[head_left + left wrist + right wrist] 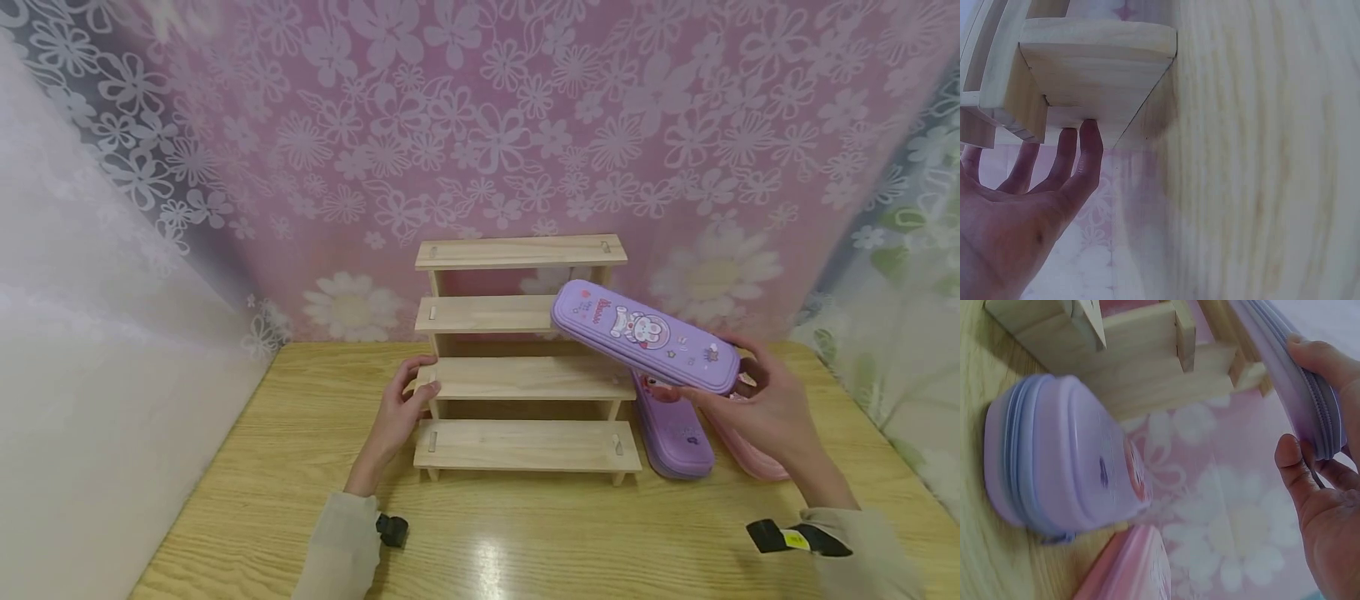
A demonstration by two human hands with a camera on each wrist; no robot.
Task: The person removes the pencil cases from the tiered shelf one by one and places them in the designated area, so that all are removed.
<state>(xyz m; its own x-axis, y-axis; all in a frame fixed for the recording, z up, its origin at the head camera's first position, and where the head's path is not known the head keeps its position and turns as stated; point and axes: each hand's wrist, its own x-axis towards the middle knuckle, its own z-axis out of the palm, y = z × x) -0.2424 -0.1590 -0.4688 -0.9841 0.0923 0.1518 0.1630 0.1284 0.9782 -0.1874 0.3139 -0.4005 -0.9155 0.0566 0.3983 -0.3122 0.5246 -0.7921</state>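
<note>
A tiered wooden shelf [517,446] stands on the table. My left hand [405,404] grips its left end at the second step from the bottom, thumb on the board's top. In the left wrist view, fingertips [1090,128] touch the shelf's side panel. My right hand [772,408] holds a purple pencil case [592,308] with a bunny print by its right end. The case is raised and tilted, its far end overlapping the shelf's upper steps in the head view. In the right wrist view the thumb [1319,359] lies along the case's zipper side.
To the right of the shelf, another purple pencil case [678,446] lies on the table [517,542], with a pink case [757,458] beside it, partly hidden by my right hand. A flowered pink curtain [495,125] hangs behind the shelf.
</note>
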